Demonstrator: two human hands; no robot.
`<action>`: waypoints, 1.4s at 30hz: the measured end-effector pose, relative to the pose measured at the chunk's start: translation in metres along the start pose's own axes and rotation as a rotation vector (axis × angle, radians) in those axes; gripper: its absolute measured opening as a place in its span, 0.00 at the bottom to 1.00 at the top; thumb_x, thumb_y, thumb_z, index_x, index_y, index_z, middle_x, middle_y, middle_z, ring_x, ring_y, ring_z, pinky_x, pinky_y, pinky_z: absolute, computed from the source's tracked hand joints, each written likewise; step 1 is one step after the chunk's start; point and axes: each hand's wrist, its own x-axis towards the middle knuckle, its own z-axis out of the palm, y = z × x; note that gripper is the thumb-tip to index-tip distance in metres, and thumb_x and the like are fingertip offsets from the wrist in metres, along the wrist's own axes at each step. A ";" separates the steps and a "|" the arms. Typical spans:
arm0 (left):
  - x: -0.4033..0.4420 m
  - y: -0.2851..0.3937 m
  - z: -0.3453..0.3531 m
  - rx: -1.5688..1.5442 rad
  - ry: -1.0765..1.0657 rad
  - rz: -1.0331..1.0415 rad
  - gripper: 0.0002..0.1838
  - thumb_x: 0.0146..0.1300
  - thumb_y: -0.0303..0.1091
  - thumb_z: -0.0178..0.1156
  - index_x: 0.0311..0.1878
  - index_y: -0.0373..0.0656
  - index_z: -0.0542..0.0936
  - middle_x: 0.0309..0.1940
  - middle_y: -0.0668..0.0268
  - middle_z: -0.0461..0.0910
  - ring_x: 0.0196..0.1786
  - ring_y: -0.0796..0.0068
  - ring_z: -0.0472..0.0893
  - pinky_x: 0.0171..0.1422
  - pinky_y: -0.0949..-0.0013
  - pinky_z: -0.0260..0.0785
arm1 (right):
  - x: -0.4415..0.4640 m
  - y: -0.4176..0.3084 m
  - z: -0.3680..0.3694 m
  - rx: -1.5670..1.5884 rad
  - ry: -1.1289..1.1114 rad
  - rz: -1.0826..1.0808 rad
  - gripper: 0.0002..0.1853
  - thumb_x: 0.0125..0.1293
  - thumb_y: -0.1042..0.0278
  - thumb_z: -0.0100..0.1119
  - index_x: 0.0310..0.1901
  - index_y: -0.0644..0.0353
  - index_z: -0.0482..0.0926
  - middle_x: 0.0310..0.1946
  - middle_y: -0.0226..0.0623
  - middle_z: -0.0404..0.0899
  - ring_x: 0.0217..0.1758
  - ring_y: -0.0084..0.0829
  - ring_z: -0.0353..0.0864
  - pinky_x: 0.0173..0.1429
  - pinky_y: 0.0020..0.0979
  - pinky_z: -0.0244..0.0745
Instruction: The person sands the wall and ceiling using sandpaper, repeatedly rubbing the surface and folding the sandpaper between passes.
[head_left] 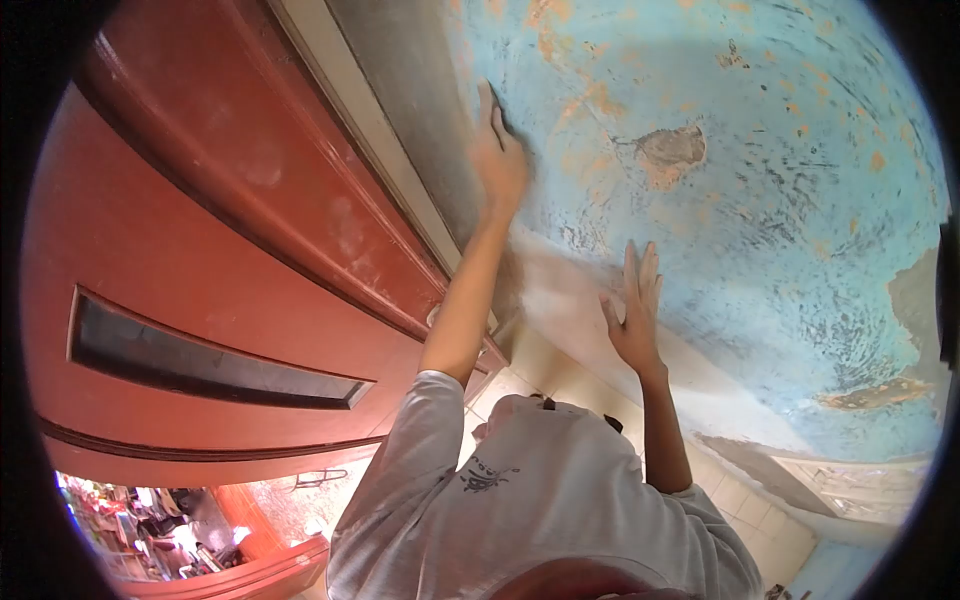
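Note:
My left hand (500, 160) is raised against the blue wall (720, 250), close to the grey strip beside the door frame. Its fingers are pressed together and slightly blurred. A dark patch shows between the fingers and the wall; I cannot make out whether it is a thin object or shadow. Lower and to the right, my right hand (636, 315) rests at the wall with its fingers stretched and apart, holding nothing. The paint around both hands is scuffed with dark marks and orange spots. A bare grey patch (675, 148) of exposed plaster lies between and above them.
A red door (230, 240) with a narrow glass pane (210, 350) stands at the left, beside a pale door frame (370, 120). Through the opening at lower left appear cluttered items (160, 530). Pale floor tiles (740, 495) lie below. More plaster is exposed at the right (915, 305).

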 end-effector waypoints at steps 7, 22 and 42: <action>-0.014 0.001 -0.004 -0.054 -0.050 -0.053 0.22 0.78 0.24 0.52 0.71 0.30 0.76 0.57 0.41 0.85 0.55 0.50 0.88 0.59 0.61 0.76 | -0.008 0.007 -0.013 0.027 -0.059 0.027 0.41 0.79 0.58 0.56 0.86 0.52 0.47 0.88 0.53 0.34 0.89 0.63 0.36 0.85 0.68 0.35; 0.020 -0.006 -0.003 -0.034 0.062 0.147 0.22 0.78 0.24 0.52 0.72 0.33 0.76 0.60 0.44 0.84 0.56 0.56 0.89 0.57 0.65 0.78 | -0.019 -0.004 0.006 0.002 -0.009 0.126 0.43 0.79 0.56 0.55 0.86 0.54 0.44 0.88 0.51 0.35 0.90 0.59 0.32 0.82 0.75 0.27; 0.021 -0.001 -0.010 0.031 -0.061 0.068 0.27 0.76 0.20 0.52 0.77 0.38 0.71 0.52 0.37 0.84 0.45 0.50 0.87 0.54 0.60 0.77 | -0.014 -0.011 0.012 -0.165 0.122 0.103 0.43 0.76 0.60 0.57 0.85 0.58 0.47 0.87 0.56 0.37 0.89 0.64 0.34 0.80 0.77 0.26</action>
